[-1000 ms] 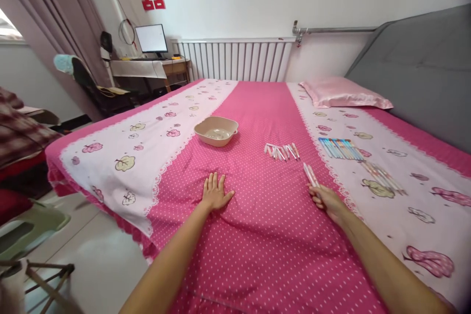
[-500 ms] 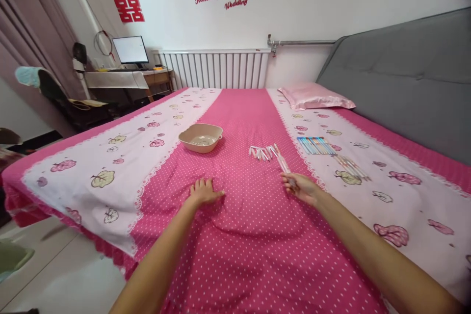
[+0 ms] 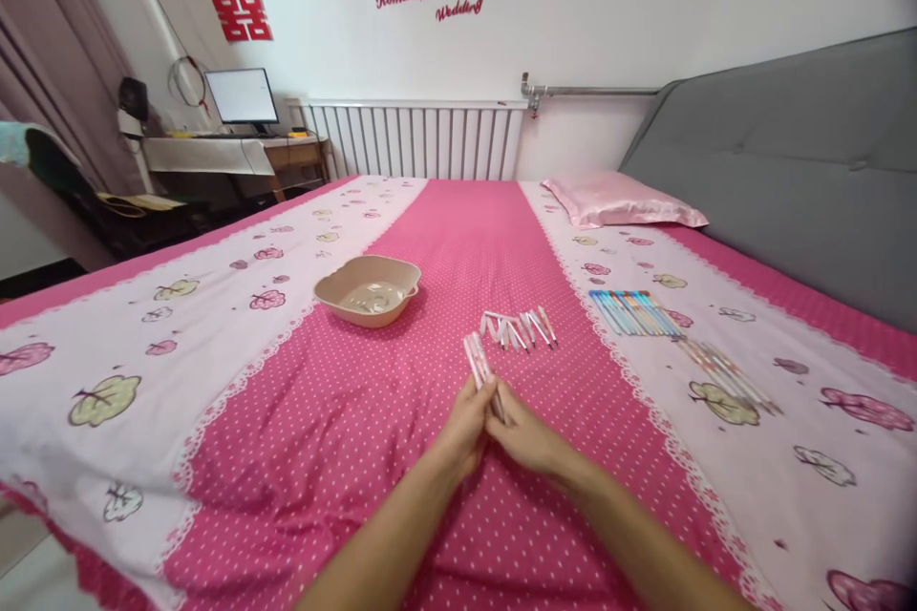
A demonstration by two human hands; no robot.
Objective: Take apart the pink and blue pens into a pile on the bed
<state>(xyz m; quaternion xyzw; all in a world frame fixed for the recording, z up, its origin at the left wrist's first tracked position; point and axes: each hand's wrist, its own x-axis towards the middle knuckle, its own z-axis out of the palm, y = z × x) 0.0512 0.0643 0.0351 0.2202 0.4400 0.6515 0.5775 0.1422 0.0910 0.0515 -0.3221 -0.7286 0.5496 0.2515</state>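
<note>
Pens [image 3: 477, 358], pink-barrelled, tilt above the bedspread [image 3: 473, 220], left hand [image 3: 464, 422] and right hand [image 3: 528, 431] meeting in a closed grip on their lower ends, apparently to keep them bunched; blue pens [image 3: 634, 313] lie rowed rightward, presumably grouped by colour.

On bed [image 3: 401, 401]: basin [image 3: 351, 313] left, loose pens [image 3: 542, 328] to its right. Held pens [image 3: 479, 358] in left hand [image 3: 462, 427] and right hand [image 3: 530, 431], nearside of loose pens. Pen row [image 3: 634, 313] further right; second row [image 3: 727, 374] right of that, nearer. Pillow [image 3: 620, 200] behind rows, by headboard [image 3: 802, 143]. Behind bed: radiator [image 3: 414, 141]; desk [image 3: 207, 156] left, monitor [image 3: 242, 97] on it.
</note>
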